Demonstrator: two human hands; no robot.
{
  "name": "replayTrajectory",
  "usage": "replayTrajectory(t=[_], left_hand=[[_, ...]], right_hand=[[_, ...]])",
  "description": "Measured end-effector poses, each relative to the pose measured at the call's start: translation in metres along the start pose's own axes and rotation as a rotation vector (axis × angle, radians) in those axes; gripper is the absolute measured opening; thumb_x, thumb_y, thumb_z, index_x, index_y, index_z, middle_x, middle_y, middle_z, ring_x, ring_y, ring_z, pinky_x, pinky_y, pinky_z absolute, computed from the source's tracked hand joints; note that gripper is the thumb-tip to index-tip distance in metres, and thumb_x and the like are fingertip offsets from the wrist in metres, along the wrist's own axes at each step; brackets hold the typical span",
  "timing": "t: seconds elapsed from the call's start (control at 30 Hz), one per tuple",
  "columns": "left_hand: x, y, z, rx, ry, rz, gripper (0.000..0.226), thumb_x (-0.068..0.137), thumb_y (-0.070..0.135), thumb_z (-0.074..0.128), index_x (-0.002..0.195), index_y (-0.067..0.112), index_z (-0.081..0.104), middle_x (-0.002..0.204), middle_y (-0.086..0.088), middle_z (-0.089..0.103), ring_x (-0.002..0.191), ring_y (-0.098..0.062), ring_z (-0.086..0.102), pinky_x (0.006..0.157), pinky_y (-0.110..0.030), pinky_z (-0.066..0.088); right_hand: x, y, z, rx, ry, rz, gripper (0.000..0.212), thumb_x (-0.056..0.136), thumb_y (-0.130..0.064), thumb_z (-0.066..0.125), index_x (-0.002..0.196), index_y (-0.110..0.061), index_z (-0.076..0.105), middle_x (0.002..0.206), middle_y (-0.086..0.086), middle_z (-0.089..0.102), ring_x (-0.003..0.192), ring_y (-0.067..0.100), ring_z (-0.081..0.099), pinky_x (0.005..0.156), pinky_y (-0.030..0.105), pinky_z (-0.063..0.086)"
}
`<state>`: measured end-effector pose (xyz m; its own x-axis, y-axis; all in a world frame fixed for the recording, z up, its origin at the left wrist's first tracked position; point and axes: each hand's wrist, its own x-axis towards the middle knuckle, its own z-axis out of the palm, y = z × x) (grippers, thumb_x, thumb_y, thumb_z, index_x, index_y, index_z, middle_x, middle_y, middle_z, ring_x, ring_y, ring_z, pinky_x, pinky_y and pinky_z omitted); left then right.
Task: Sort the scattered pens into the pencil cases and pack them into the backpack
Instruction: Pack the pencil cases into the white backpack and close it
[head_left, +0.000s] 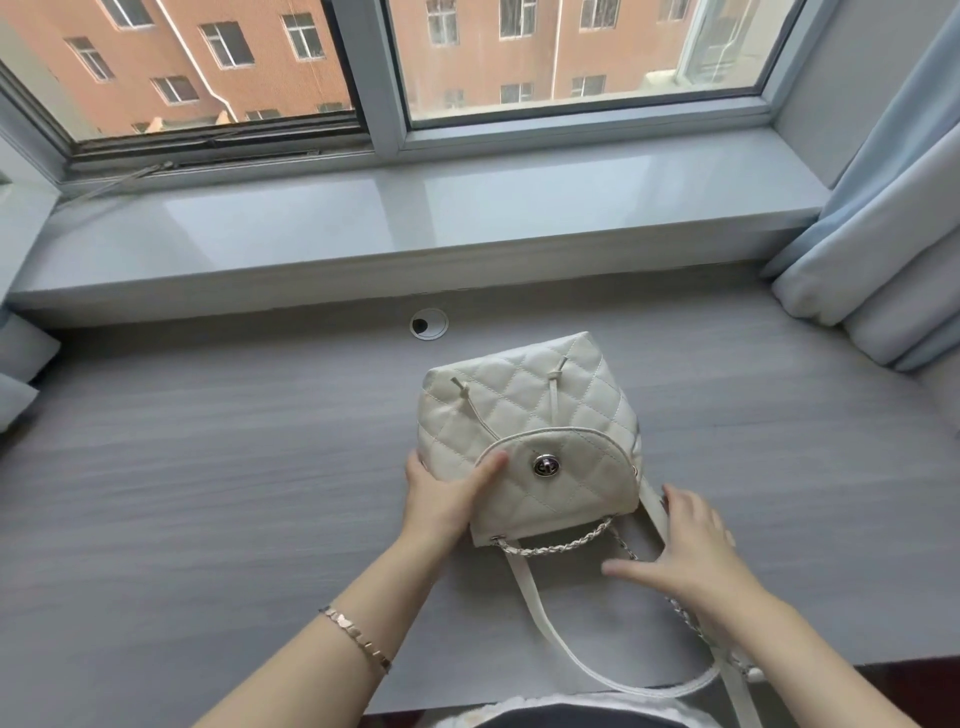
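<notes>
A small white quilted backpack (524, 415) lies on the grey desk (208, 467), its flap down with a silver turn-lock clasp (544, 466) in the middle. My left hand (441, 493) rests on the bag's left side, thumb lying across the flap's edge. My right hand (685, 545) hovers with fingers spread over the chain and white straps (566, 639) at the bag's near right. No pens or pencil cases are in view.
A round cable grommet (429, 324) sits in the desk behind the bag. A grey windowsill (415, 228) runs along the back below the window. Blue-and-white curtains (883, 234) hang at the right. The desk's front edge is close to my body.
</notes>
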<state>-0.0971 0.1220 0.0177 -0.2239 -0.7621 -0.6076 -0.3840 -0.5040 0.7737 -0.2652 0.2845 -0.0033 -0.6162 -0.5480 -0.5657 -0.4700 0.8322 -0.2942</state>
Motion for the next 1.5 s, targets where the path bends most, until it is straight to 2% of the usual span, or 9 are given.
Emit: replayTrajectory(t=[0.27,0.43,0.6,0.73,0.87,1.03,1.17,1.33,1.5], left_hand=[[-0.008,0.014,0.018,-0.247,-0.092,-0.340,0.071,0.058,0.058,0.076,0.108,0.013,0.056,0.105,-0.011,0.066,0.087,-0.030,0.066,0.051,-0.036,0.056],[-0.011,0.040,0.037,-0.219,-0.111,-0.402,0.066,0.061,0.066,0.069,0.099,0.013,0.057,0.090,-0.012,0.060,0.062,-0.026,0.060,0.037,-0.020,0.045],[-0.006,0.057,0.030,-0.213,-0.180,-0.492,0.057,0.066,0.067,0.064,0.083,0.013,0.056,0.075,-0.007,0.058,0.080,-0.029,0.057,0.033,-0.011,0.036],[0.002,0.060,0.029,-0.187,-0.183,-0.495,0.062,0.063,0.069,0.065,0.096,0.016,0.057,0.078,-0.005,0.059,0.075,-0.025,0.056,0.032,-0.012,0.036],[0.006,0.064,0.028,-0.155,-0.203,-0.505,0.056,0.067,0.068,0.062,0.084,0.015,0.055,0.073,-0.006,0.059,0.084,-0.030,0.058,0.031,-0.010,0.034],[0.016,0.072,0.009,-0.009,-0.191,-0.487,0.059,0.067,0.073,0.057,0.081,0.016,0.054,0.062,-0.006,0.064,0.062,-0.027,0.062,0.032,-0.007,0.028],[0.014,0.076,-0.003,0.084,-0.177,-0.466,0.056,0.070,0.071,0.056,0.077,0.015,0.051,0.046,-0.005,0.062,0.048,-0.025,0.061,0.034,-0.007,0.026],[0.002,0.060,0.010,0.002,-0.130,-0.408,0.057,0.075,0.066,0.056,0.101,0.015,0.053,0.079,-0.009,0.066,0.042,-0.021,0.060,0.031,-0.008,0.028],[0.008,0.043,0.041,-0.167,-0.073,-0.212,0.070,0.073,0.051,0.069,0.124,0.011,0.044,0.095,-0.012,0.060,0.056,-0.022,0.058,0.033,-0.015,0.039]], right_hand=[[-0.009,0.000,0.014,0.571,-0.183,0.027,0.058,0.057,-0.056,0.075,0.084,-0.012,0.048,0.068,0.000,0.056,0.062,0.016,0.054,0.056,0.025,0.040],[-0.018,-0.034,0.016,0.752,-0.382,-0.076,0.075,0.053,-0.047,0.080,0.114,-0.026,0.043,0.101,-0.002,0.064,0.071,0.015,0.067,0.056,0.022,0.051],[-0.011,-0.056,0.016,1.070,-0.668,0.145,0.028,0.069,-0.008,0.076,0.091,-0.002,0.061,0.071,0.009,0.067,0.061,0.016,0.065,0.044,0.017,0.042],[-0.007,-0.064,0.010,1.292,-0.993,0.049,0.033,0.061,-0.019,0.078,0.092,-0.008,0.071,0.096,0.018,0.069,0.080,0.023,0.066,0.075,0.023,0.048],[-0.013,-0.071,0.019,1.371,-1.062,0.113,0.014,0.064,-0.004,0.069,0.078,-0.004,0.064,0.070,0.011,0.070,0.075,0.024,0.071,0.089,0.037,0.049],[-0.010,-0.049,-0.037,0.598,-0.836,-0.086,0.033,0.061,-0.009,0.071,0.092,-0.015,0.065,0.062,0.005,0.055,0.056,0.018,0.058,0.068,0.028,0.053],[0.002,-0.029,-0.097,-0.478,-0.142,-0.278,0.016,0.074,-0.009,0.056,0.079,-0.021,0.047,0.088,0.001,0.061,0.089,0.024,0.062,0.058,0.025,0.037],[0.050,0.004,-0.104,-0.700,0.694,-0.674,0.026,0.047,0.002,0.061,0.051,-0.020,0.049,0.053,0.002,0.055,0.048,0.025,0.058,0.052,0.031,0.035],[0.095,0.041,-0.074,-0.631,0.663,-0.679,0.058,0.023,-0.001,0.084,0.073,-0.012,0.056,0.070,0.009,0.059,0.078,0.027,0.048,0.079,0.037,0.030]])
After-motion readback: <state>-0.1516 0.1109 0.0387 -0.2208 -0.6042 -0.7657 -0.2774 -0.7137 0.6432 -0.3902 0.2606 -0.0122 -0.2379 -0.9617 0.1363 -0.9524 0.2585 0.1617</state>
